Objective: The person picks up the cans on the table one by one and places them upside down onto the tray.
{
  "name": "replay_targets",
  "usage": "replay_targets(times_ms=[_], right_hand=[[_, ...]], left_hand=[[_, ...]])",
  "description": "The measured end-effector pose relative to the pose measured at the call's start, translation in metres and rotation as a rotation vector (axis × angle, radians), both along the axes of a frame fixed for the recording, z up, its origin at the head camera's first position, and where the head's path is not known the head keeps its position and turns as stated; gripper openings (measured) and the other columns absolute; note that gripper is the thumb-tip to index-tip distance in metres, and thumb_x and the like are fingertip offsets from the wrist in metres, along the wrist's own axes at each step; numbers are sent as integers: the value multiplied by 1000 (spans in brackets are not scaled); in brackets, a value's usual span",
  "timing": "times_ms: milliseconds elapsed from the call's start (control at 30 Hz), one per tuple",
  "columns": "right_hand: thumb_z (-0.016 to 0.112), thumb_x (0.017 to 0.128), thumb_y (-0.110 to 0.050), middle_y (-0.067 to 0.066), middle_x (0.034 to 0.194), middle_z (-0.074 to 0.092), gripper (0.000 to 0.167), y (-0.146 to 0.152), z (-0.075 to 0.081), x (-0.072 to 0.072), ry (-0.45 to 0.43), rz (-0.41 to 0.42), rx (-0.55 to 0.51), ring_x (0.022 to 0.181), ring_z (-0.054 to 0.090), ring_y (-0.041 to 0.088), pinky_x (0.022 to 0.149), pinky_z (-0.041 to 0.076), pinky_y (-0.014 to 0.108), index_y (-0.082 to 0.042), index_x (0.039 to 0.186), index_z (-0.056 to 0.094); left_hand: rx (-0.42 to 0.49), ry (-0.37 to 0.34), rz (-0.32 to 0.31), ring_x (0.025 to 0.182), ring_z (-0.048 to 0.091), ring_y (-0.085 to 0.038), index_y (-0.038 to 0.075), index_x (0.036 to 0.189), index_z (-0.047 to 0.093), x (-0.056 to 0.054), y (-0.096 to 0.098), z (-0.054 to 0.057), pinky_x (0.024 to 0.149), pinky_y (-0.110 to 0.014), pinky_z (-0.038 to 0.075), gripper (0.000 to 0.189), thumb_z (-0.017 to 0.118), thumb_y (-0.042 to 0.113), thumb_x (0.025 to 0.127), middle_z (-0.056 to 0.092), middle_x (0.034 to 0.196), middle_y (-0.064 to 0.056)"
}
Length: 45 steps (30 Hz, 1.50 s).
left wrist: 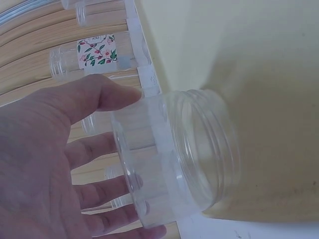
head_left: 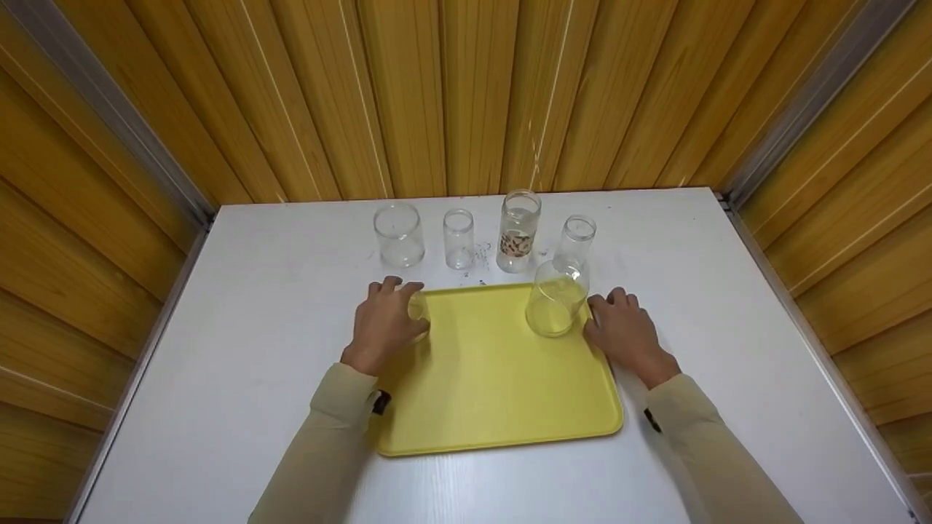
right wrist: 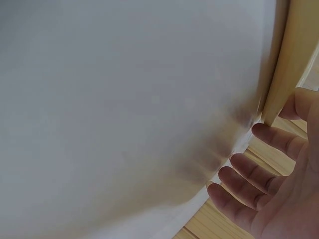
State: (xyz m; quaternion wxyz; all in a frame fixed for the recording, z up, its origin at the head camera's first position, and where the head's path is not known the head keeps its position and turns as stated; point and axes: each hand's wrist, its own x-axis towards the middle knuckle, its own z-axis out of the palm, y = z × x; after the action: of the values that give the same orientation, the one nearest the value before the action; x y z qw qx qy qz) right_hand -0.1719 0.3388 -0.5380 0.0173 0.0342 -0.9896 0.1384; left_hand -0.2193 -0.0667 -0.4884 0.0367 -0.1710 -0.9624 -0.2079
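Observation:
A yellow tray [head_left: 502, 393] lies on the white table. Over its back left corner my left hand [head_left: 386, 320] holds a clear plastic jar [left wrist: 164, 164], thumb on one side and fingers spread round the other. The jar's threaded mouth faces the tray in the left wrist view. At the tray's right rim, my right hand [head_left: 626, 331] pinches the edge between thumb and index finger [right wrist: 279, 139], with the other fingers loosely bent beside it. A large clear jar [head_left: 551, 313] stands on the tray's back right corner, close to that hand.
Behind the tray stand a wide clear jar [head_left: 400, 244], a slim one [head_left: 459, 244], a tall one with a flower-patterned band [head_left: 516, 244] and another slim jar [head_left: 577, 236], partly overlapped by the large jar. Wood-patterned walls [head_left: 473, 94] enclose the back and sides of the table [head_left: 255, 313].

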Motion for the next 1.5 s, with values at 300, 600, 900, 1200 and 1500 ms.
replay_targets(times_ms=[300,600,900,1200,1500], right_hand=[[58,102,-22,26,114,54,38,0,-1,1,38,7,20,103,53,46,79,51,63,1,131,66],[58,102,-23,26,114,54,39,0,-1,0,32,4,29,101,53,45,78,51,62,1,131,66],[59,101,-23,26,112,55,39,0,-1,0,36,4,32,100,53,45,78,50,62,2,130,67],[58,101,-23,24,113,54,39,0,-2,0,34,4,14,101,52,44,77,50,61,0,131,66],[58,102,-24,24,115,53,39,0,-2,1,22,10,9,103,52,43,80,50,61,0,133,65]], left_hand=[[-15,38,-4,120,58,-46,10,136,73,0,2,-1,75,-56,60,54,83,18,83,62,139,-24],[-43,56,-6,119,59,-47,10,135,73,-2,3,-2,75,-55,60,54,85,17,83,62,139,-24],[-53,42,1,120,58,-47,9,136,72,-4,4,-3,78,-57,60,55,85,17,83,61,140,-25],[-63,42,-5,123,58,-48,9,137,72,-4,4,-3,77,-57,60,57,87,18,83,60,141,-25],[-50,47,-10,124,57,-48,8,137,71,-3,3,-1,77,-57,60,56,85,19,84,60,142,-26]])
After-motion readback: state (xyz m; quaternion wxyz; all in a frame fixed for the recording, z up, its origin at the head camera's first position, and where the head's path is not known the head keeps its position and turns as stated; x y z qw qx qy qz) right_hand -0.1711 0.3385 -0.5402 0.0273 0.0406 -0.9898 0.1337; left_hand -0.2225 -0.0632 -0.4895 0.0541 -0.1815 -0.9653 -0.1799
